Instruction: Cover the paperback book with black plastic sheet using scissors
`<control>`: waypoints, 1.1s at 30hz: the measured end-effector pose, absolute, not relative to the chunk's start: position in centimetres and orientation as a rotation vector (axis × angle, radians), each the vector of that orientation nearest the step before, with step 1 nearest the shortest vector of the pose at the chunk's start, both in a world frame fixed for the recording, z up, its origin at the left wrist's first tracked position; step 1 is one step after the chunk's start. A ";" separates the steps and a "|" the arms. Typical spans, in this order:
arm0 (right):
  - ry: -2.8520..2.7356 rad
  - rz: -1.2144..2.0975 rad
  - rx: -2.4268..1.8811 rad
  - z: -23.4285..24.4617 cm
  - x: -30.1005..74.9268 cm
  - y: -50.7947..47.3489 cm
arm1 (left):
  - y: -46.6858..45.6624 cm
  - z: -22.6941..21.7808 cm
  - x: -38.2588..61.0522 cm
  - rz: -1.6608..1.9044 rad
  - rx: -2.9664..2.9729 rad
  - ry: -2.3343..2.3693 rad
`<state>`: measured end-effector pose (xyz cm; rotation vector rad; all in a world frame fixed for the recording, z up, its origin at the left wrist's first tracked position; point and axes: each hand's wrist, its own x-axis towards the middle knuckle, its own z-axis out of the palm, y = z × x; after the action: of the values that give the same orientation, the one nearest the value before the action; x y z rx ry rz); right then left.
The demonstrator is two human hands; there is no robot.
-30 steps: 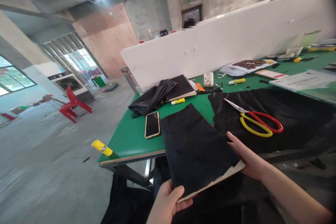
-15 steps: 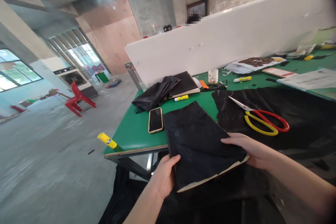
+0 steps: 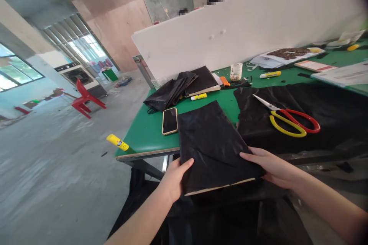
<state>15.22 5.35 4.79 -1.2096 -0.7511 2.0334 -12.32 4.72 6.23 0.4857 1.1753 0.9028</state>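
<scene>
Between my hands is a book in a creased black cover [image 3: 214, 145], tilted over the front edge of the green table, its pale page edges showing at the near side. My left hand [image 3: 175, 176] grips its left side, thumb on top. On the right side, my right hand [image 3: 266, 164] clasps it with the thumb over the cover and the other fingers mostly hidden beneath. A phone [image 3: 170, 121] lies just beyond its left corner. To the right, scissors [image 3: 287, 118] with one red and one yellow handle rest on a black sheet [image 3: 333, 103].
A yellow glue stick [image 3: 117, 142] stands at the left corner of the green table [image 3: 138, 138]. Behind are folded black material [image 3: 169, 93], another black book [image 3: 204, 80], a second glue stick [image 3: 199, 97] and a white jar [image 3: 236, 72]. A white panel [image 3: 230, 34] borders the far side.
The book has turned slightly and flattened in my hands, so less of its page edge shows. Both hands keep their grip. The view has tipped a little downward.
</scene>
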 end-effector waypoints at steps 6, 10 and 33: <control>-0.733 2.073 -1.187 4.9 15.2 4.1 | 2.4 6.2 -12.9 0.928 0.462 1.109; -0.774 2.065 -1.152 5.0 15.2 3.9 | 2.1 6.4 -12.6 0.905 0.436 1.124; -0.582 1.868 -1.393 4.2 14.4 5.7 | 1.5 3.9 -14.1 0.951 1.115 1.397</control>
<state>14.41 5.67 4.18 -1.3930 -0.5819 1.8676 -14.14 1.49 3.95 1.1148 1.3970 0.9507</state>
